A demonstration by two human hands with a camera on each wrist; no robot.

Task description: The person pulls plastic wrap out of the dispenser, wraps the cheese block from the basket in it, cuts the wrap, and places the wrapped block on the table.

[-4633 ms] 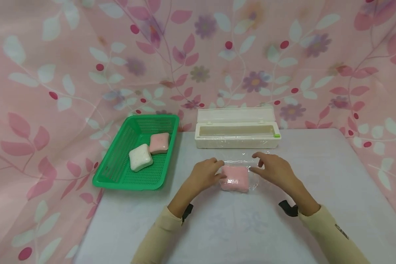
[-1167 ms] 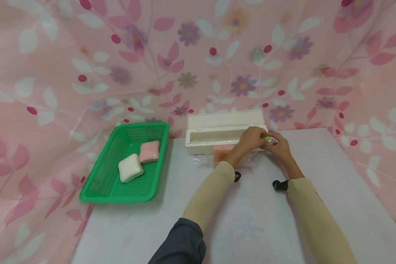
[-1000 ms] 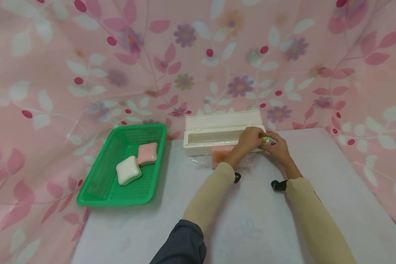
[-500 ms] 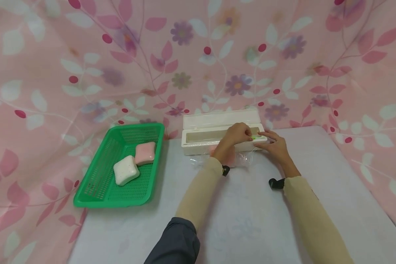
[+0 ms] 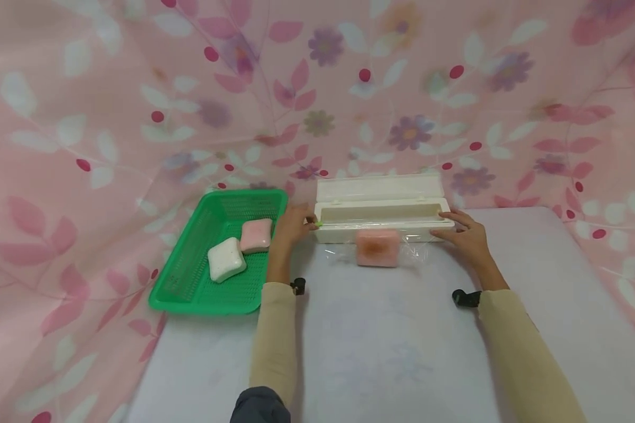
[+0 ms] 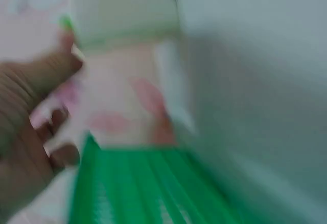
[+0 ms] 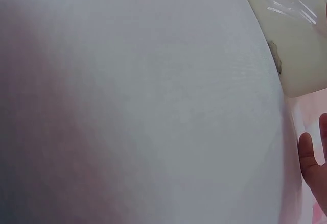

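My left hand (image 5: 293, 224) pinches the small green slide cutter (image 5: 319, 224) at the left end of the white cling film box (image 5: 344, 235). In the left wrist view, which is blurred, a finger reaches up to that green piece. My right hand (image 5: 468, 238) holds the box's right end, thumb in front and a finger over the top edge. The box's lid (image 5: 379, 188) stands raised. A pink soap bar (image 5: 378, 248) lies against the box front, with clear cling film (image 5: 414, 251) spread at both sides of it.
A green plastic basket (image 5: 206, 306) stands on the left, close to my left forearm. In it lie a white soap bar (image 5: 226, 259) and a pink soap bar (image 5: 256, 235). A flowered curtain (image 5: 317, 88) rises behind the white-covered table (image 5: 365, 352).
My left hand has travelled from the box's right end to its left end, and the green slide cutter with it. My right hand stays at the right end. Earlier, both hands were at the soap.
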